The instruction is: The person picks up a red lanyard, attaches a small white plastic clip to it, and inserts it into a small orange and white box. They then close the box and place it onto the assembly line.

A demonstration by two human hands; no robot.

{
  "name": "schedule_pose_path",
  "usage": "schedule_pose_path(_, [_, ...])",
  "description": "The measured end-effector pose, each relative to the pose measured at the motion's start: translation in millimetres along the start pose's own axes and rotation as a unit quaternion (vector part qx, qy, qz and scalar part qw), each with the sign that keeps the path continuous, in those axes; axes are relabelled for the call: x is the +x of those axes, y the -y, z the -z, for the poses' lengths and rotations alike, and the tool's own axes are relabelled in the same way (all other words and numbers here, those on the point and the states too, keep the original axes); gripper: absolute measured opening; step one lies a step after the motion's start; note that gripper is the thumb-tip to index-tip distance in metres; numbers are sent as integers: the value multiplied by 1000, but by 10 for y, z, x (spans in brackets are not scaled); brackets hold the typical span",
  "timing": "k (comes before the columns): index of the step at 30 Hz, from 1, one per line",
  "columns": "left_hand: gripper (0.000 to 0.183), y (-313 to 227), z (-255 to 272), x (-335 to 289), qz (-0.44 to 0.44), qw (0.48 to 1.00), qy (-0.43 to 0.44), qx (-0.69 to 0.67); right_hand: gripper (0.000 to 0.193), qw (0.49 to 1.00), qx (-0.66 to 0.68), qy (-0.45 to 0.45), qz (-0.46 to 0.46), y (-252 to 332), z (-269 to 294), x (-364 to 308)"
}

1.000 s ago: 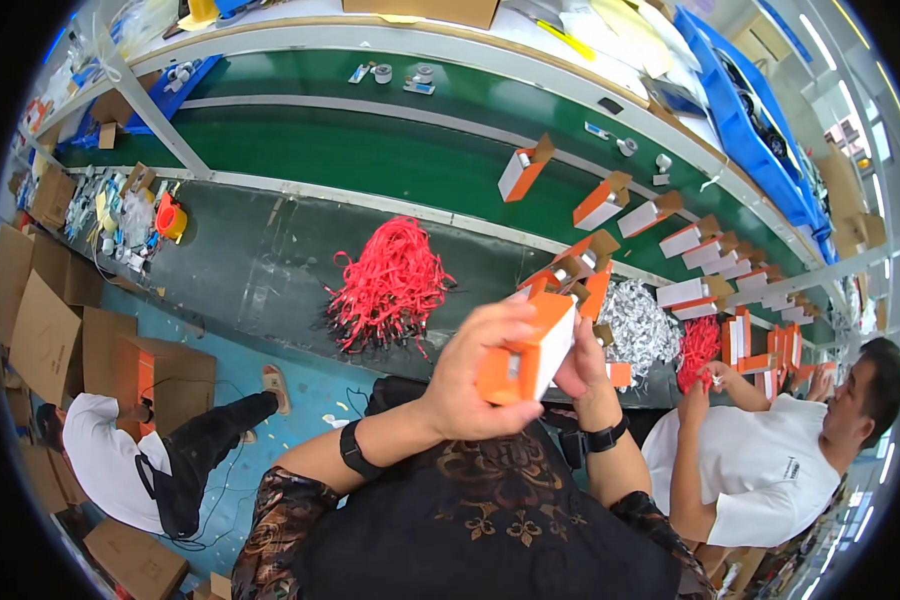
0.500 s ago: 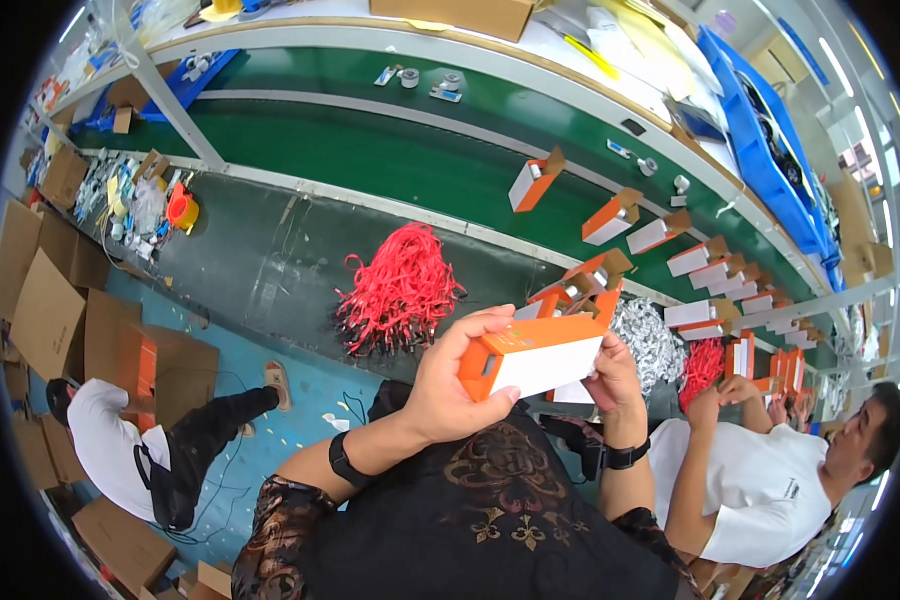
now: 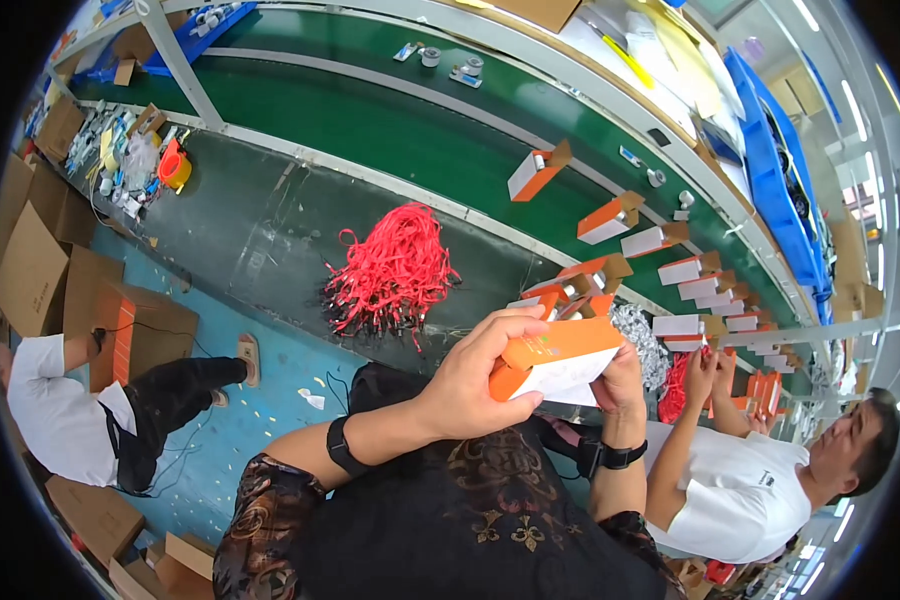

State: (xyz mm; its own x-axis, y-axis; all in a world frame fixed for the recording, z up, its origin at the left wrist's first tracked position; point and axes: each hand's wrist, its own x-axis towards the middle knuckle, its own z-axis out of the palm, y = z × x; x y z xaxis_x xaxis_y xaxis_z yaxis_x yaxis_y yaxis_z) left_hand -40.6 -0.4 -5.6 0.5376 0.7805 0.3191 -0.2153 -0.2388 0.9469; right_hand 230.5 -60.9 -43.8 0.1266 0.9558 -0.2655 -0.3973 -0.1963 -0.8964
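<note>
Orange-white box (image 3: 562,354) has turned, clamped in left hand (image 3: 476,378) and right hand (image 3: 622,386) grip.

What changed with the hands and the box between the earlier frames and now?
The orange-and-white box turned from nearly end-on to crosswise, its far end swinging rightward. The left hand and right hand stayed on it; the red straps stayed piled.

The oblong orange-and-white box (image 3: 562,352) slants slightly; held between 2 hands (image 3: 475,375).

Beyond the left hand (image 3: 475,378), red straps (image 3: 398,262) obstruct; bench (image 3: 255,235) leftward lies bare.
</note>
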Motion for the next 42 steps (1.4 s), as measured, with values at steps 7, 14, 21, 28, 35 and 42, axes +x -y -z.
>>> schedule_pose_path(7, [84,158,-77,-15,53,926,-21,-373,37,998,66,-9,4,-42,55,64])
schedule_pose_path(14, [70,151,-50,-34,64,841,-23,-537,46,998,52,19,36,-104,-27,140])
schedule_pose_path(21, [59,236,-22,-44,74,875,-91,-469,43,995,49,18,87,-302,25,205])
schedule_pose_path(28, [71,102,186,-14,158,813,-28,-560,42,996,44,79,-1,-319,-228,120])
schedule_pose_path(35, [70,120,350,-76,49,854,83,-512,39,987,-71,137,35,-284,-359,69])
schedule_pose_path(42, [55,114,407,-128,76,843,61,-529,39,992,49,118,-21,-354,-261,85])
